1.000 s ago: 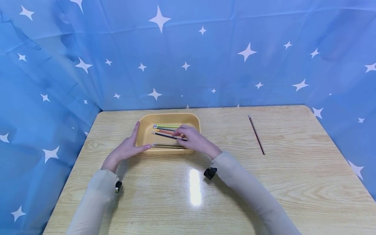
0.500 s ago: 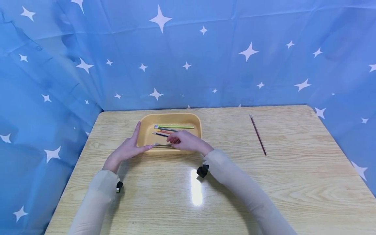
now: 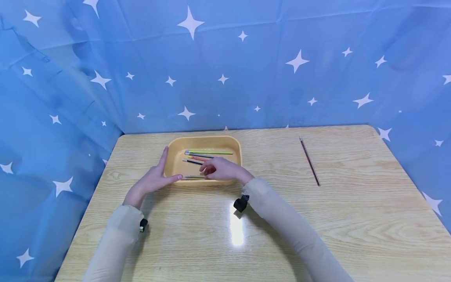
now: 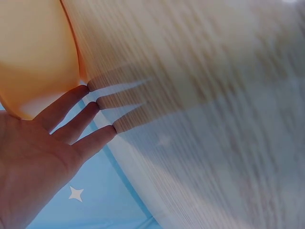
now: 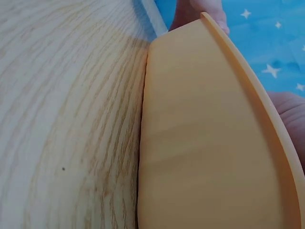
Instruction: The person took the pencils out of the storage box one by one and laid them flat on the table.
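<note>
A shallow yellow-orange tray [image 3: 176, 158] stands near the table's back edge with several pencils lying in it. My left hand [image 3: 155, 178] rests against the tray's left end, thumb on the near rim and fingers extended; the left wrist view shows those fingers [image 4: 71, 126] straight beside the tray wall [image 4: 33, 43]. Over the tray's near right part, my right hand [image 3: 222, 170] has curled fingers and pinches gold pencils [image 3: 195, 177], whose right ends it hides. Behind it lie a green pencil [image 3: 223, 152] and a black pencil [image 3: 192, 161]. From the right wrist, the tray's outer wall [image 5: 205, 129] covers the pencils.
A dark red pencil [image 3: 309, 161] lies alone on the wooden table [image 3: 352, 219] at the right. A blue star-patterned cloth [image 3: 246, 90] hangs behind the table and along its left side.
My right hand has come left and nearer from the black pencil to the gold pencils. The gold pencils have shifted slightly toward the near rim. My left hand stays at the tray.
</note>
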A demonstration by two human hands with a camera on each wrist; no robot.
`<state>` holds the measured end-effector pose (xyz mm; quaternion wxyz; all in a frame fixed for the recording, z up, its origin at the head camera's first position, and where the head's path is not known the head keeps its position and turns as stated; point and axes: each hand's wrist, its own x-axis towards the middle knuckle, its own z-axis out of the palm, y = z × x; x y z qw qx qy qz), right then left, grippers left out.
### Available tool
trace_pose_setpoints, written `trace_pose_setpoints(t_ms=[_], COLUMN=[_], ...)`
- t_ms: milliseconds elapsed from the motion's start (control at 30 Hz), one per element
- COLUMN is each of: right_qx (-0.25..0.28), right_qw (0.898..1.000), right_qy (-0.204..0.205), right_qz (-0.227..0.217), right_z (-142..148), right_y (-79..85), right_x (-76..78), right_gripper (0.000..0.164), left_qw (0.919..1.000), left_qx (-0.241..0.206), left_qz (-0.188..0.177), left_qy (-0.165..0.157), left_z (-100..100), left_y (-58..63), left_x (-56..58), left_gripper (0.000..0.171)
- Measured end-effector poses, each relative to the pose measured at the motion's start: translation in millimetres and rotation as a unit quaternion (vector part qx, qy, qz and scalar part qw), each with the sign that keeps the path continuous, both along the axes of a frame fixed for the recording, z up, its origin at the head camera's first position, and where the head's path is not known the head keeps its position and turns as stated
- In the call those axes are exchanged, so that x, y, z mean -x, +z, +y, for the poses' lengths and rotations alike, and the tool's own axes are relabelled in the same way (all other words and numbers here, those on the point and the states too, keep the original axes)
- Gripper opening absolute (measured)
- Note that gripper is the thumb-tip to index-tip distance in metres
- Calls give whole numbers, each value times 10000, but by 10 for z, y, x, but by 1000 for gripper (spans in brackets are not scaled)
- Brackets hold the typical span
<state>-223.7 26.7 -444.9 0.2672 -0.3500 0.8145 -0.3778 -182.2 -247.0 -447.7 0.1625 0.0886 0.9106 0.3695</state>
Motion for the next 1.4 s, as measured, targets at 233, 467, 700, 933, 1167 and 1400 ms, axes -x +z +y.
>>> trace_pose_setpoints(t_ms=[233,467,700,933,1167,1400], right_qx=[-46,-40,43,101,361,607], right_qw=[9989,9970,9955,9959,9931,9926], right_qy=[92,181,253,187,-121,-525], right_qz=[-453,-745,-908,-874,-1107,-916], right_z=[14,28,34,37,48,55], right_y=[-5,4,17,9,-1,18], right_x=[17,37,44,46,47,33], right_gripper=[28,31,32,32,29,21], left_qw=[9998,9999,10000,9999,10000,10000], left_qx=[-108,-68,-66,-127,-61,-8], left_qz=[-86,-44,-40,-10,-5,24], left_qy=[105,87,44,21,40,59], left_z=[11,15,23,32,42,50], left_y=[-4,-7,11,21,11,17], left_x=[-6,-11,-21,-21,-18,-27], left_gripper=[114,114,113,112,113,112])
